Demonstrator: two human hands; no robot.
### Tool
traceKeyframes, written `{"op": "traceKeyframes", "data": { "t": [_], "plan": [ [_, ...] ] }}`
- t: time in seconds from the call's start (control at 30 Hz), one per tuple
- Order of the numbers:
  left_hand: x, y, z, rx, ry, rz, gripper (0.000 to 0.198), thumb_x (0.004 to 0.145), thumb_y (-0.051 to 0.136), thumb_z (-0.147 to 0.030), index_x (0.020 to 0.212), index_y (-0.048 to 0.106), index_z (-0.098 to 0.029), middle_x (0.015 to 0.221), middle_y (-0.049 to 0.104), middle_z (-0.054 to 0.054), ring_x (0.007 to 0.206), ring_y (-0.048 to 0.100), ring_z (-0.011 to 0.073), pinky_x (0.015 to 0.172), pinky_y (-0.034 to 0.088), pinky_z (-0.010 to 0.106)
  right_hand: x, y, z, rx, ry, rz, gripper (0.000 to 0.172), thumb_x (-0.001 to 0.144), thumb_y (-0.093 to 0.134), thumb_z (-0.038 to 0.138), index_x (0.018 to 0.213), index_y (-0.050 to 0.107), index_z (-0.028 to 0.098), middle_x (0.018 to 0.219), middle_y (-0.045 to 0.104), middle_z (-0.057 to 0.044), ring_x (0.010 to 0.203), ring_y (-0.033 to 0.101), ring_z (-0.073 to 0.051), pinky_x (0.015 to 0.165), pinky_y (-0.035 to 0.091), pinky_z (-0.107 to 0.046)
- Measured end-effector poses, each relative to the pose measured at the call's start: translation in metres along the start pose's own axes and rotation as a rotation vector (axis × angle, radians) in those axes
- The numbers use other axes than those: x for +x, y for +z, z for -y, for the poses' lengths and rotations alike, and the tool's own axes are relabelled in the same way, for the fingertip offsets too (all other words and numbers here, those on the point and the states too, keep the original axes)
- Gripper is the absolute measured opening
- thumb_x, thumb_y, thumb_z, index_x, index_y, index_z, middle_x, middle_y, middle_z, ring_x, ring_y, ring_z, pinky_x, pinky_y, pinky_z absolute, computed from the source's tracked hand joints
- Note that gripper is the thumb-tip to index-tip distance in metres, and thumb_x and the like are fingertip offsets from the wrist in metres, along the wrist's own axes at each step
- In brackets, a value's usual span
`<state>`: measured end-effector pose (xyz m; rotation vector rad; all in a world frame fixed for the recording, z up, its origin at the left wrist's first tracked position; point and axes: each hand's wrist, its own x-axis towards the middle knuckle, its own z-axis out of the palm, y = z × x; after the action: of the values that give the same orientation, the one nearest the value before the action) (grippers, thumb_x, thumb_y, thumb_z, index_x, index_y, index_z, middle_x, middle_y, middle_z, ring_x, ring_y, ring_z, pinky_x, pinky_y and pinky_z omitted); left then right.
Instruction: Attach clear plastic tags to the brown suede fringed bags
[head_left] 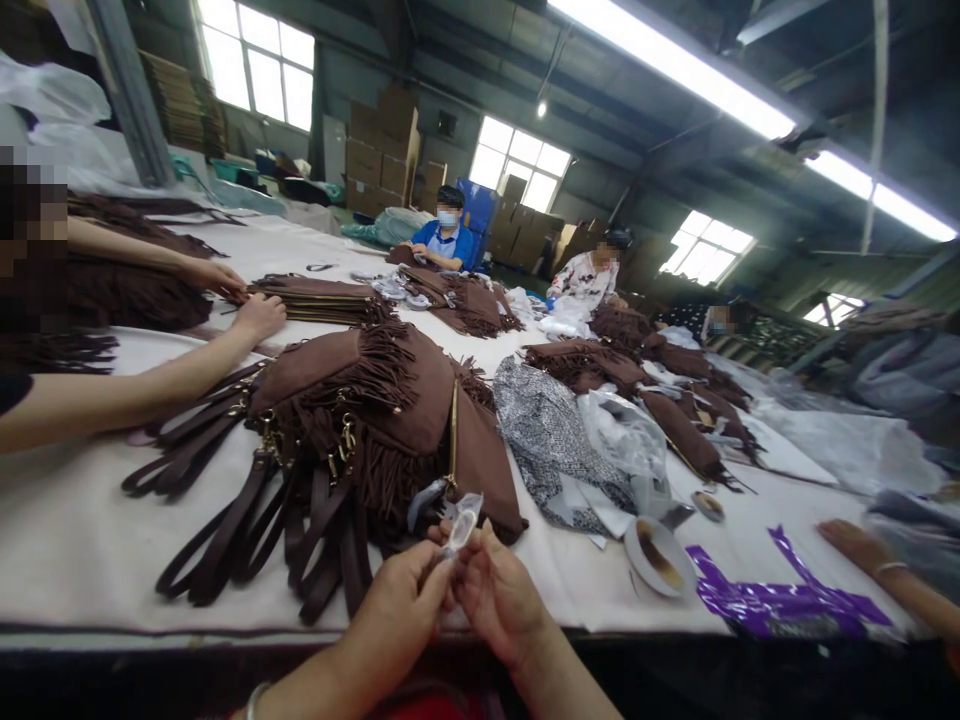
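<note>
From where I stand, the worker at the near edge of the tabletop (90,560) has both hands brought together. The left hand (397,595) and the right hand (501,600) are pinched on a small piece of clear plastic (465,522), held up just in front of a pile of brown bags (409,385). What the plastic wraps is too small for me to tell.

The bags have fringes, gold clips and long dark straps (225,540) that spread leftward over the cloth. A gold zipper (454,430) runs down the bag nearest the hands.

To the right of the pile lie a speckled grey bag (529,430), a white bowl (651,560) with something brown inside, and a shiny purple packet (787,595). Beyond the packet rests another person's hand (851,545). On the left, a co-worker's arms (142,395) reach to a stack of brown pouches (315,300).
</note>
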<state>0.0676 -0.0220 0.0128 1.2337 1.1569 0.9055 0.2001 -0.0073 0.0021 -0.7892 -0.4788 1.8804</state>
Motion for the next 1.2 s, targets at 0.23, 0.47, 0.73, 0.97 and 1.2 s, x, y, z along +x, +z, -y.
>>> {"op": "traceKeyframes", "data": {
  "t": [0.23,0.47,0.73,0.97,1.2],
  "plan": [
    [-0.005,-0.006,0.013,0.377,0.226,-0.095,0.017,0.084,0.057,-0.03,0.069,0.061,-0.023,0.067,0.062,0.006,0.064,0.055,0.0196,0.064,0.034,0.029,0.01,0.005,0.007,-0.157,-0.079,-0.241,0.034,0.062,0.083,0.038,0.067,0.063,0.011,0.062,0.06,0.001,0.056,0.05,-0.008,0.056,0.039,-0.021],
    [-0.003,-0.005,0.009,0.064,-0.1,0.072,0.035,0.084,0.05,-0.048,0.063,0.054,-0.02,0.048,0.052,-0.001,0.039,0.043,0.0126,0.043,0.029,0.024,0.019,0.007,0.001,-0.179,-0.129,-0.221,0.039,0.058,0.084,0.042,0.062,0.062,0.01,0.057,0.057,0.001,0.053,0.046,-0.008,0.053,0.034,-0.021],
    [0.009,-0.005,0.01,-0.271,-0.204,0.185,0.04,0.076,0.061,-0.055,0.08,0.059,-0.015,0.069,0.064,0.003,0.054,0.056,0.0131,0.052,0.042,0.023,0.017,0.007,0.002,-0.233,-0.129,-0.269,0.041,0.061,0.081,0.046,0.066,0.061,0.011,0.053,0.055,0.002,0.046,0.044,-0.007,0.043,0.031,-0.019],
    [0.022,0.001,0.01,0.016,-0.128,0.086,0.045,0.08,0.053,-0.057,0.065,0.059,-0.016,0.049,0.055,0.001,0.044,0.047,0.0131,0.046,0.033,0.023,0.021,0.002,-0.005,-0.24,-0.14,-0.288,0.044,0.062,0.08,0.05,0.07,0.062,0.01,0.052,0.055,0.001,0.042,0.045,-0.007,0.039,0.03,-0.019],
    [0.022,0.002,0.004,-0.035,-0.15,-0.02,0.051,0.07,0.059,-0.067,0.07,0.061,-0.017,0.054,0.056,-0.001,0.047,0.047,0.012,0.046,0.032,0.022,-0.004,0.004,0.004,-0.112,-0.074,-0.057,0.045,0.078,0.067,0.052,0.088,0.064,0.008,0.071,0.064,-0.006,0.054,0.058,-0.012,0.051,0.047,-0.023]
  ]
}}
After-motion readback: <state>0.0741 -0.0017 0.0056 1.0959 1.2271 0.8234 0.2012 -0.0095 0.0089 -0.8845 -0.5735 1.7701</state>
